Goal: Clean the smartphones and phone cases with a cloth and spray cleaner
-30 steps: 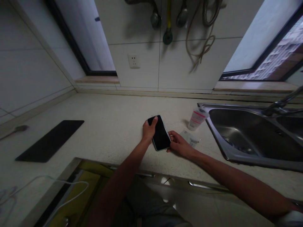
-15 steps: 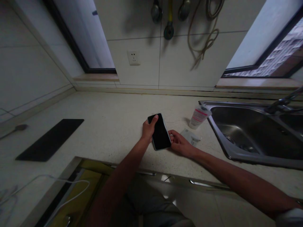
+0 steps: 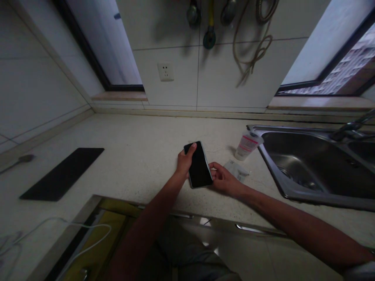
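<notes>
A smartphone [image 3: 199,168] with a dark screen and a pale edge is held over the counter, its top tilted a little to the left. My left hand [image 3: 184,162] wraps its left side, the thumb lying across the upper part of the screen. At the phone's lower right edge, the curled fingers of my right hand [image 3: 221,177] grip it, partly hidden behind it. A small pale plastic packet [image 3: 236,170] lies just beyond my right hand. Behind that stands a clear plastic cup [image 3: 246,146] with pink print, beside the sink.
A steel sink [image 3: 271,171] with a faucet [image 3: 351,128] is at the right. On the counter [image 3: 140,144] to the left lie a flat black panel [image 3: 63,173] and a white cable [image 3: 58,219]. A wall socket [image 3: 165,72], pipe fittings and a tied cord [image 3: 254,58] are on the wall.
Both hands keep their hold on the phone. Everything in view has shifted by only a few pixels.
</notes>
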### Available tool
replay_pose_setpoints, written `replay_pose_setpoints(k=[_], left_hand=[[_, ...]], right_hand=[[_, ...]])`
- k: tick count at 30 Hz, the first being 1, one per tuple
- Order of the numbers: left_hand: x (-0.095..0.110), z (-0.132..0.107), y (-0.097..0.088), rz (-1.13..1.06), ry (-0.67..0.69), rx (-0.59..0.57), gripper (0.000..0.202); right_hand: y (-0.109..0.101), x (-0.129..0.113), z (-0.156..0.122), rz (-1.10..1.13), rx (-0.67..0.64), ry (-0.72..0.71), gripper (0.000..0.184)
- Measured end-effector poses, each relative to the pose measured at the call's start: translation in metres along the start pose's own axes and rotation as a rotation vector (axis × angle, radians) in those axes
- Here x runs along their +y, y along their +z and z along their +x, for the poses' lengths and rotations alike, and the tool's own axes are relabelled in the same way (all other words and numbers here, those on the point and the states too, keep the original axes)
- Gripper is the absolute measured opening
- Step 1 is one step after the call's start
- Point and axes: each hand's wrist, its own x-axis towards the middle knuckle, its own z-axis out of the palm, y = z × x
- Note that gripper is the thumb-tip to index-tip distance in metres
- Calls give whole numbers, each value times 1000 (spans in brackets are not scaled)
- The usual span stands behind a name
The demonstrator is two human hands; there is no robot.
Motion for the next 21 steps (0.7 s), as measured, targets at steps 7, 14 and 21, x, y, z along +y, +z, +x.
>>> replay_pose_setpoints(k=[7, 14, 21], left_hand=[[0, -2, 0, 61, -13, -45, 55], [0, -5, 2, 137, 27, -54, 53], [-3, -8, 4, 84, 20, -132, 62]], right_hand=[[2, -9, 0, 150, -86, 87, 55], [5, -4, 0, 79, -89, 89, 56], [21, -7, -13, -281, 74, 74, 48]])
